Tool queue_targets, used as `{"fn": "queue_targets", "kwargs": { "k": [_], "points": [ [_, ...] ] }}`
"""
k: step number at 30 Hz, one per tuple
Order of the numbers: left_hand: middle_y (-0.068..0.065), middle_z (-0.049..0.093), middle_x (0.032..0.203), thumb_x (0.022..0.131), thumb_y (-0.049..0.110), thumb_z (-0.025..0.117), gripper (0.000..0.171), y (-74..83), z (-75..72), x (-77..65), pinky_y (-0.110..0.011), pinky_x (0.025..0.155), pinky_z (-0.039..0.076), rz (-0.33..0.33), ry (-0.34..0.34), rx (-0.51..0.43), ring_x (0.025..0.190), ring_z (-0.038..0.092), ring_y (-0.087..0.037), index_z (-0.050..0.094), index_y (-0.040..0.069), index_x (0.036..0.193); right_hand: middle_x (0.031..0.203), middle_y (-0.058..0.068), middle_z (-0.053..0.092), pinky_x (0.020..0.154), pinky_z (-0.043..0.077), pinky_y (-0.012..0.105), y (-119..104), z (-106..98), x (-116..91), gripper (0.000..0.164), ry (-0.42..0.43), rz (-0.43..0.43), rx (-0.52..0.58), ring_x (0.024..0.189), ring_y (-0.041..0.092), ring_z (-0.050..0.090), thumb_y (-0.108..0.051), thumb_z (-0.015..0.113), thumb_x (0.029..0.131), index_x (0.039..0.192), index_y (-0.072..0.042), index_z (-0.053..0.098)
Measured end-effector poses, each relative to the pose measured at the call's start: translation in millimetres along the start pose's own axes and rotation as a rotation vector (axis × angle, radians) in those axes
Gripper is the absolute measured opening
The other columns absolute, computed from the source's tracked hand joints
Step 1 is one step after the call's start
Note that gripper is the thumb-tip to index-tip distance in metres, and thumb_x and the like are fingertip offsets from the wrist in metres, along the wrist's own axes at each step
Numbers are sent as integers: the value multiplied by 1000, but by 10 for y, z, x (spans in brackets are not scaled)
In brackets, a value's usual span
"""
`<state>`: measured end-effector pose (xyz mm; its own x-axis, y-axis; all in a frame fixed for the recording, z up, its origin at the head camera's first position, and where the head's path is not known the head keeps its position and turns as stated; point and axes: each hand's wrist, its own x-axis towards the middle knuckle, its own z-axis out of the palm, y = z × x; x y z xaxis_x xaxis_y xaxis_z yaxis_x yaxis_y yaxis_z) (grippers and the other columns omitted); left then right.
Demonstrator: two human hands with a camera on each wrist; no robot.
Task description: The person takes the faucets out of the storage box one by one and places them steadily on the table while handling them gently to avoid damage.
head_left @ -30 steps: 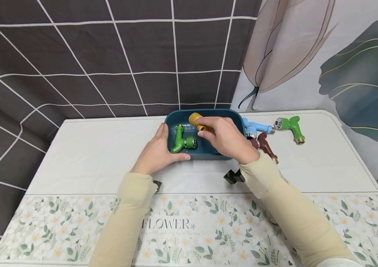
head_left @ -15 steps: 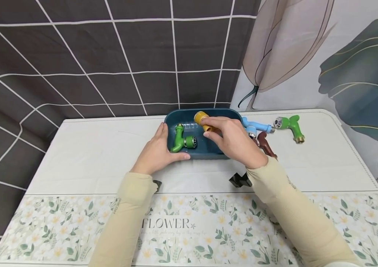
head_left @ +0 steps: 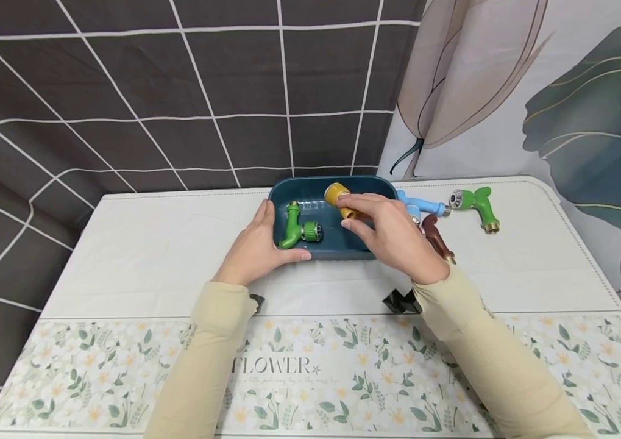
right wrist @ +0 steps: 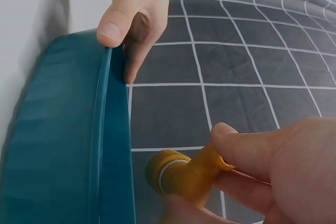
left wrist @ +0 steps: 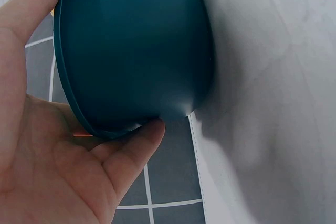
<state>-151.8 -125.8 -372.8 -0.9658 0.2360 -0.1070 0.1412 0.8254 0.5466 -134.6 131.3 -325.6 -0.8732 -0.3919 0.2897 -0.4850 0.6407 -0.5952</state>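
Head cam: up high, faces fwd + down, farthest/widest of 3; gets most of table [head_left: 156,256], both hands' work & dark grid backdrop [head_left: 178,85] behind. L wrist cam: v. close, frame turned sideways (table on R side); faces outside of blue tub [head_left: 332,244] past L hand [head_left: 258,247]. R wrist cam: also close + sideways, table top L; looks along tub's outer wall, R hand [head_left: 392,235] in lower R corner. Overlap: tub + L hand in all 3; yellow tap [head_left: 336,194] clear in head & R wrist.
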Motion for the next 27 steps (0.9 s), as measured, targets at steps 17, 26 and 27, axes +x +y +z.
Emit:
{"fn": "queue_targets", "kwargs": {
  "k": [17,26,27],
  "points": [
    [-17,6,168,72,67,79,131,5,-18,4,-51,117,30,-5,2,-6,150,22,-37,11,-4,159,134,11,64,93,51,49,17,-68,-108,37,51,14,-25,124,29,59,-12,71,95,131,-6,68],
    [-18,6,167,73,66,80,131,6,-18,-14,-52,117,29,-1,-1,-4,150,22,-37,10,-4,159,133,10,65,94,54,45,9,-129,-186,38,94,-15,-45,123,28,61,-11,74,92,130,-7,68],
    [-18,6,167,73,67,80,131,8,-18,-17,-51,117,30,-2,-1,-5,150,22,-37,10,-4,159,133,10,65,92,55,44,12,-134,-193,38,99,-20,-47,121,28,62,-11,74,92,129,-7,69]
  ]
}}
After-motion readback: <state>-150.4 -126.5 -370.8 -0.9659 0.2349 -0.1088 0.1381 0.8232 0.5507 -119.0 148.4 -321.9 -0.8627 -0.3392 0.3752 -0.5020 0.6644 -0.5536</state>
